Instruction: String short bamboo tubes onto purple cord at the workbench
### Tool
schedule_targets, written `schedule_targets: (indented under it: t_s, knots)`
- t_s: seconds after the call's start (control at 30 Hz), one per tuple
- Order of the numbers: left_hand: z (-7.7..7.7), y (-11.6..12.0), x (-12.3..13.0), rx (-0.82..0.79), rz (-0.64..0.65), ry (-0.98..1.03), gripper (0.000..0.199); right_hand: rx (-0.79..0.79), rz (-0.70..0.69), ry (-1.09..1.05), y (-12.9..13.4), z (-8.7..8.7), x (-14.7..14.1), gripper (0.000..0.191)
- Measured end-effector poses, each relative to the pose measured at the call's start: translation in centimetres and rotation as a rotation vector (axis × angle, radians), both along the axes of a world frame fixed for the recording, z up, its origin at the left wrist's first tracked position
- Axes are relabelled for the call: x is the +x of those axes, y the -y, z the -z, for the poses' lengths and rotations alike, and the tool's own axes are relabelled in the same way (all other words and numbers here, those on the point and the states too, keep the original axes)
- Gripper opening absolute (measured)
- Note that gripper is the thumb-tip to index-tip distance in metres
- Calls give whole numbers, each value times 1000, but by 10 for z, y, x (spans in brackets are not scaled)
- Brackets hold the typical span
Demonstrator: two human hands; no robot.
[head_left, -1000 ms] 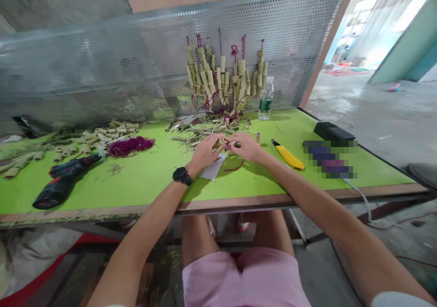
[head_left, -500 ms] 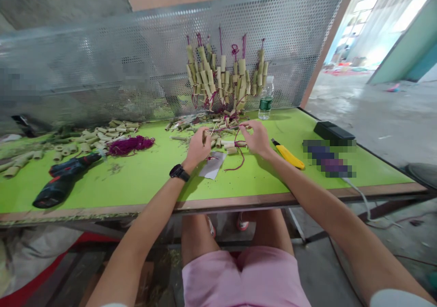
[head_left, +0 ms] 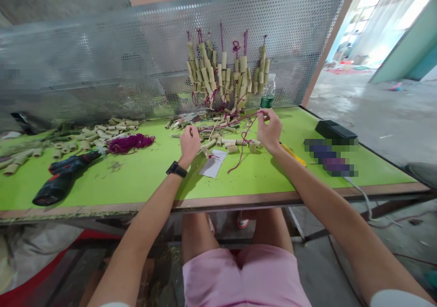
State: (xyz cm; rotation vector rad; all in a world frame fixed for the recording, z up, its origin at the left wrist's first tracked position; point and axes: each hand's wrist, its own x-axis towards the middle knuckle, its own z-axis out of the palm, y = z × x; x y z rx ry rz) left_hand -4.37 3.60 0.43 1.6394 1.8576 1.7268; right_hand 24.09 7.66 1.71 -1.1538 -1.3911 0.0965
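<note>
Over the table, btwn the two hands, a thin cord runs in a near-straight line, w/ a loose tail dropping from the R hand to the green top, just R of the white paper. R fingers: closed, thumb & index pinching the cord. L hand: fingers curled in tight, prob. gripping the far end, tho the exact hold is hidden.

Handling (my est.): v. light, soft, limp, no stiffness, so it bends anywhere & won't break if dropped; may snag on the bamboo pieces nearby. Best hold = fingertip pinch close to an end, or one pinch per side to keep the span straight. Slip risk prob. low, can't confirm texture.

Looks: dark magenta, approx. even thickness, tail slightly wavy, same colour as the yarn bundle by the drill. Weave too small to tell.
</note>
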Motion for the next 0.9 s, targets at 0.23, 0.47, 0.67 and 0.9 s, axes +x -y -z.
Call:
schedule_targets:
  t_s: [0.23, 0.47, 0.67, 0.9]
  knots:
    - [10, -6, -3, 30, 60, -85, 35, 31, -157, 71, 8, 1, -9, 29]
    - [9, -7, -7, 19, -5, -32, 34, -7, -56, -95, -2, 1, 3, 35]
    - [9, -8, -7, 7, -5, -62, 39, -24, -79, -73, -4, 5, 1, 39]
    - [5, 3, 5, 10, 309, -243, 48, -61, -294, 152, 17, -2, -10, 29]
